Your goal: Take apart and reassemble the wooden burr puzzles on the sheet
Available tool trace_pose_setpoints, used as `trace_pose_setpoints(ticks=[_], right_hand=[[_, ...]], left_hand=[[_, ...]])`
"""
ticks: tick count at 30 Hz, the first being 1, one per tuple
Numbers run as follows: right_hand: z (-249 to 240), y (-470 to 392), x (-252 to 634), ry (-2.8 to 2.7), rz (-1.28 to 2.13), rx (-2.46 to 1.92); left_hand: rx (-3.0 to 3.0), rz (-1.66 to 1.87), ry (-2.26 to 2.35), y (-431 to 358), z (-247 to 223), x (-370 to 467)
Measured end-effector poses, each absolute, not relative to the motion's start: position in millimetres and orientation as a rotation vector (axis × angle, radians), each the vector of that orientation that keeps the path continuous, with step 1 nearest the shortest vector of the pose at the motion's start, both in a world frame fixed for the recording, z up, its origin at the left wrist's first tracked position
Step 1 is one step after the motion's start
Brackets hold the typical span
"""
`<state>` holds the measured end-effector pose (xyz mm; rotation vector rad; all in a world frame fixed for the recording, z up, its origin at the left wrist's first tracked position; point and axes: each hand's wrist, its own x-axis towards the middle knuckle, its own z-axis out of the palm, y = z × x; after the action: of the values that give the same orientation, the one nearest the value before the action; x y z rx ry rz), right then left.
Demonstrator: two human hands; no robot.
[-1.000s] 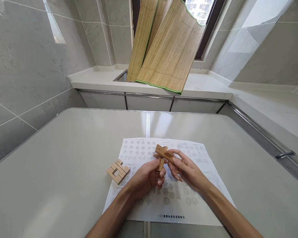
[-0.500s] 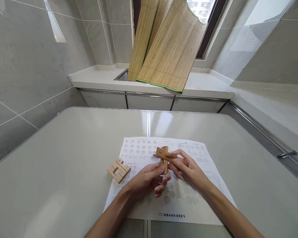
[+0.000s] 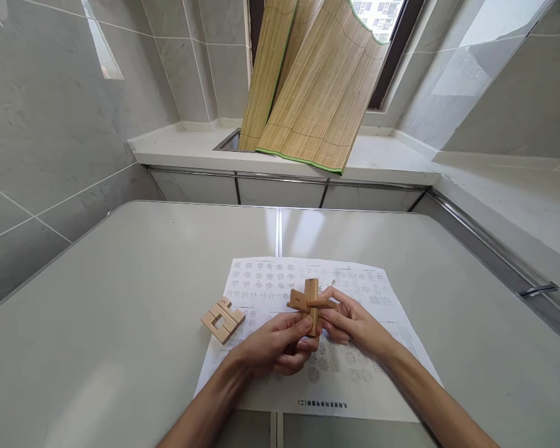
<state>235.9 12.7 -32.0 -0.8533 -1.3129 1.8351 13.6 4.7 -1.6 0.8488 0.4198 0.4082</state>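
Observation:
Between my hands is a wooden burr puzzle (image 3: pixel 312 289) of brown interlocking sticks, crossed and held above the printed sheet (image 3: pixel 266 274). My left hand (image 3: pixel 284 342) pinches its lower upright stick between thumb and fingers. At the puzzle's right side, my right hand (image 3: pixel 352 317) has its fingers closed around the end of a crosswise stick. Part of the puzzle is hidden behind the fingers. To the left, a lighter flat wooden puzzle (image 3: pixel 223 320) with a square hole in its middle lies partly on the sheet's left edge.
The pale table (image 3: pixel 121 298) has a seam down its middle. Beyond it runs a white ledge (image 3: pixel 186 143), with a bamboo blind (image 3: pixel 317 93) hanging down over it at the window. Tiled walls (image 3: pixel 65 124) stand on both sides.
The wooden puzzle has turned and tipped slightly between my hands, its upright stick shifting a little. My left fingers have curled in closer beneath it. The flat wooden puzzle has stayed put.

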Motion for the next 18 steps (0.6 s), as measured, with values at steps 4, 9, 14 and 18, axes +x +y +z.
trace_pose_setpoints(ticks=[4,9,14,18], right_hand=[[-31,13,236,-1.277,1.868,-0.842],[-27,13,240,-1.253,1.899,-0.82],[-25,12,239,-1.212,1.909,-0.811],[-21,12,237,-1.218,1.896,-0.797]], left_hand=[[0.876,0.406,0.44,3,1,15],[0.867,0.382,0.454,3,-1,15],[0.822,0.427,0.487,3,-2,16],[0.792,0.471,0.544,3,-5,18]])
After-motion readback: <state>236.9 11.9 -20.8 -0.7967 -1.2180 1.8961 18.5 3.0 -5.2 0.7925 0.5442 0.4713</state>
